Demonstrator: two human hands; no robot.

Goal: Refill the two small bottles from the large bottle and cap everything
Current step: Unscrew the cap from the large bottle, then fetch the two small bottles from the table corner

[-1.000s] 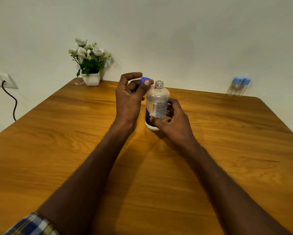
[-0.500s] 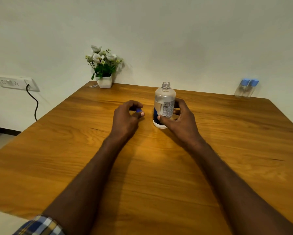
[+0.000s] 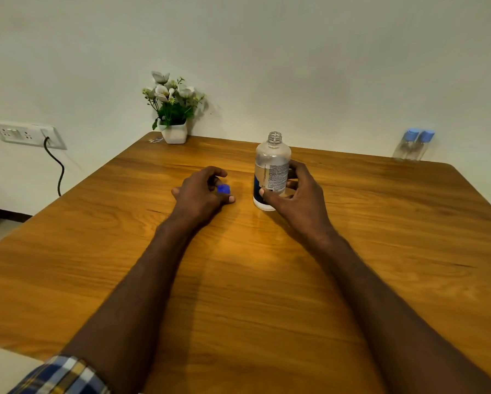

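Head view looks down on my wooden table [image 3: 238, 294], and I take the large bottle [image 3: 272, 169] as my landmark: it stands upright on the tabletop, its threaded neck bare and uncapped, its body clear with a printed label and a dark blue band near the base. How much liquid it holds I cannot tell, though the upper part looks see-through. My right hand [image 3: 298, 194] grips this bottle from its right side, fingers curled round the label and thumb pressed low on its front. Just left of the bottle my left hand [image 3: 201, 194] rests low on the wood, its fingers curled over the blue cap [image 3: 223, 189], which sits between thumb and forefinger (whether the cap already touches the table I cannot say). Far to the right of the bottle and behind it, at the table's back edge by the wall, the two small bottles [image 3: 412, 145] stand side by side, touching or nearly so, both clear-bodied with light blue caps on; they are blurred and their contents cannot be read. Behind and left of the large bottle stands a white pot of flowers [image 3: 173, 115], and farther left a wall socket [image 3: 29, 135] with a black cord.
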